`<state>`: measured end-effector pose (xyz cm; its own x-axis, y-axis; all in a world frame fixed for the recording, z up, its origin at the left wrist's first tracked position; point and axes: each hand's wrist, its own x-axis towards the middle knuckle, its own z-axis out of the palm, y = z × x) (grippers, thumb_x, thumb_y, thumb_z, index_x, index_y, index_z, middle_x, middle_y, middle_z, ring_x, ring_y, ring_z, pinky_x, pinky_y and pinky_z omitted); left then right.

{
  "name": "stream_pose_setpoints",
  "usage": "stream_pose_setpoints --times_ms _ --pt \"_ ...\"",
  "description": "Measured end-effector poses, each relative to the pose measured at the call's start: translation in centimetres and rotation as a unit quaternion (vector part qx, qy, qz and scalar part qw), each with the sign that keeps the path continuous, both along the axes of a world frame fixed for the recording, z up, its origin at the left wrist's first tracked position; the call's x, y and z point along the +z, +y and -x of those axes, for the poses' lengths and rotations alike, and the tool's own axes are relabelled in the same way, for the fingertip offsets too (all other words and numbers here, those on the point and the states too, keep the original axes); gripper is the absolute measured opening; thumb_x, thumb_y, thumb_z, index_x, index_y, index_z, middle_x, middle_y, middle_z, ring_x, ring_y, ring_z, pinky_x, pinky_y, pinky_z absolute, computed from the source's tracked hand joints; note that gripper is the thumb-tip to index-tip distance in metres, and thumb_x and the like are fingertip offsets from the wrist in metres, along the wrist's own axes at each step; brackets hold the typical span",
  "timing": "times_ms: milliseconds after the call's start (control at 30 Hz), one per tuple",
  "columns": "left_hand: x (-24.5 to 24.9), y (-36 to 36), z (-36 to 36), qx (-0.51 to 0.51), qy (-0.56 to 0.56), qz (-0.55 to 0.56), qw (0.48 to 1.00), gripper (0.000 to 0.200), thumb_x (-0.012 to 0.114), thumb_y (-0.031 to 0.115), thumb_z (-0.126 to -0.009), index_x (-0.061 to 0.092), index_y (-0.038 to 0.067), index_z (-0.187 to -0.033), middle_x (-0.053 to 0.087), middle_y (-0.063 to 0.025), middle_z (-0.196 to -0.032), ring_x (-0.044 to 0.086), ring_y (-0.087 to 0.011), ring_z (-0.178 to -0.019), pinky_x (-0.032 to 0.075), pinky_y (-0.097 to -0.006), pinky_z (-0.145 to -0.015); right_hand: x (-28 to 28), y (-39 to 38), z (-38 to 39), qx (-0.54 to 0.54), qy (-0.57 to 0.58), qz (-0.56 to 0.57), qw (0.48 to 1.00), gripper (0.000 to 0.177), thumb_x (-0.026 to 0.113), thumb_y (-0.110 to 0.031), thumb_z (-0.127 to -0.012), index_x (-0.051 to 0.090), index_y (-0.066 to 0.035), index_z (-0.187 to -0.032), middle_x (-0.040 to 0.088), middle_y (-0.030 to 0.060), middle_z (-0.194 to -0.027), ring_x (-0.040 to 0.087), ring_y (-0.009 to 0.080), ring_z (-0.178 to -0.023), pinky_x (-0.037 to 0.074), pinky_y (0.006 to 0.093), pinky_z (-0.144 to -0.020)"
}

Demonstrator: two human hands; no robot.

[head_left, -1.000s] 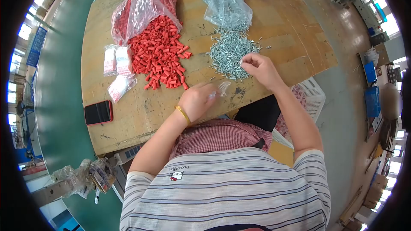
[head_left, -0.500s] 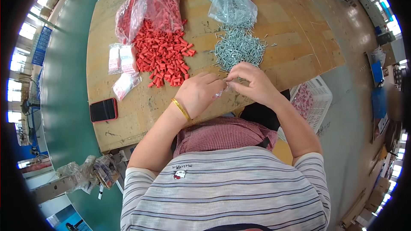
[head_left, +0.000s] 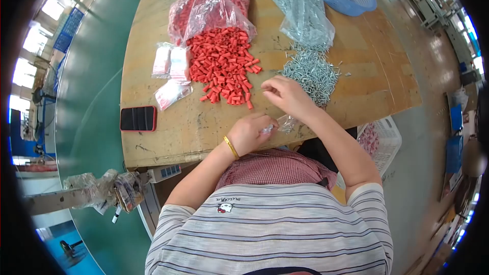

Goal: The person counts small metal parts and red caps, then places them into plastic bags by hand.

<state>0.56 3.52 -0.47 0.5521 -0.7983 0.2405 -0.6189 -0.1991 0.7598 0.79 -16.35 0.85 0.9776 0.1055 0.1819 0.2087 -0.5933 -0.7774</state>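
The left hand (head_left: 248, 133) pinches a small clear bag (head_left: 286, 122) at the tabletop's (head_left: 369, 66) near edge; the right hand (head_left: 286, 95), apart from it, hovers between the red caps (head_left: 224, 63) and the screws (head_left: 313, 74), fingertips pinched together; what they hold is too small to tell.

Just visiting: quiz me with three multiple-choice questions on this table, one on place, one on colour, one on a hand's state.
1. The black phone in a red case lies: A on the wooden table; B on the floor; C in a hand.
2. The heap of small plastic caps is: A green; B red; C yellow.
3. The left hand: A lies flat, empty; B points upward; C holds a small clear plastic bag.
Key: 1A, flat on bare wood; 2B, plainly red; 3C, it grips the bag.
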Motion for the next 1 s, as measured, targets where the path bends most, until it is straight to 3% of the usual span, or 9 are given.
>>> stream_pose_setpoints --times_ms 200,400,567,700,800,900,1000 --pt "-1.7 0.4 0.5 0.025 0.0 0.06 0.998 0.01 0.07 0.01 -0.082 0.069 0.006 -0.091 0.067 -0.0108 -0.083 0.065 -0.0297 -0.078 0.053 -0.0375 -0.071 -2.8 4.4 -4.8 0.018 -0.083 0.157 0.984 0.021 0.067 -0.013 -0.081 0.055 -0.002 -0.095 0.059 0.0157 -0.088 0.061 0.037 -0.086 0.051 0.0446 -0.074" --pt "-1.7 0.5 0.4 0.023 0.021 0.082 0.996 0.01 0.068 0.011 -0.083 0.068 0.007 -0.093 0.066 -0.0101 -0.085 0.064 -0.0296 -0.079 0.053 -0.0376 -0.073 -1.5 4.4 -4.9 0.05 -0.107 0.279 0.953 0.009 0.057 -0.005 -0.082 0.055 -0.003 -0.09 0.06 0.0152 -0.091 0.064 0.0333 -0.087 0.054 0.043 -0.072" --pt "-1.4 0.6 0.3 0.018 0.022 0.049 0.998 0.01 0.064 0.013 -0.085 0.067 0.009 -0.094 0.066 -0.009 -0.088 0.063 -0.0302 -0.082 0.052 -0.0384 -0.073 -1.2 2.2 -2.9 0.05 -0.12 0.273 0.953 0.005 0.056 -0.005 -0.082 0.058 -0.003 -0.086 0.059 0.0142 -0.09 0.063 0.0328 -0.086 0.055 0.0425 -0.073" --pt "-1.9 0.4 0.4 0.023 -0.007 0.051 0.998 0.012 0.069 0.013 -0.084 0.069 0.006 -0.093 0.066 -0.0108 -0.084 0.064 -0.03 -0.078 0.052 -0.0375 -0.072 -1.1 2.1 -3.0 0.054 -0.113 0.29 0.949 0.006 0.058 -0.006 -0.082 0.058 -0.002 -0.087 0.059 0.0144 -0.09 0.063 0.0324 -0.087 0.054 0.0409 -0.074" --pt "-1.8 0.4 0.3 0.027 -0.008 0.049 0.998 0.012 0.069 0.013 -0.084 0.069 0.006 -0.093 0.065 -0.0114 -0.084 0.063 -0.0306 -0.078 0.052 -0.0375 -0.071 -1.3 1.0 -2.7 0.063 -0.068 0.208 0.974 0.009 0.062 -0.007 -0.081 0.058 -0.001 -0.087 0.058 0.0145 -0.09 0.062 0.0321 -0.087 0.052 0.04 -0.074" --pt "-0.7 0.9 -0.2 0.036 -0.019 0.031 0.999 0.012 0.069 0.012 -0.083 0.068 0.006 -0.093 0.063 -0.0118 -0.083 0.063 -0.0311 -0.077 0.052 -0.0378 -0.071 2.7 -0.2 -0.2 0.108 -0.029 0.147 0.983 0.016 0.064 -0.006 -0.081 0.06 -0.002 -0.095 0.06 0.0133 -0.091 0.062 0.0305 -0.084 0.051 0.04 -0.073" --pt "0.3 1.2 -1.1 0.037 -0.055 -0.01 0.998 0.015 0.069 0.011 -0.081 0.067 0.006 -0.095 0.062 -0.0116 -0.083 0.062 -0.0313 -0.077 0.052 -0.0387 -0.07 4.9 -1.2 2.4 0.126 -0.012 0.172 0.977 0.014 0.067 -0.009 -0.078 0.058 -0.001 -0.086 0.057 0.014 -0.088 0.062 0.0315 -0.087 0.052 0.0402 -0.073"
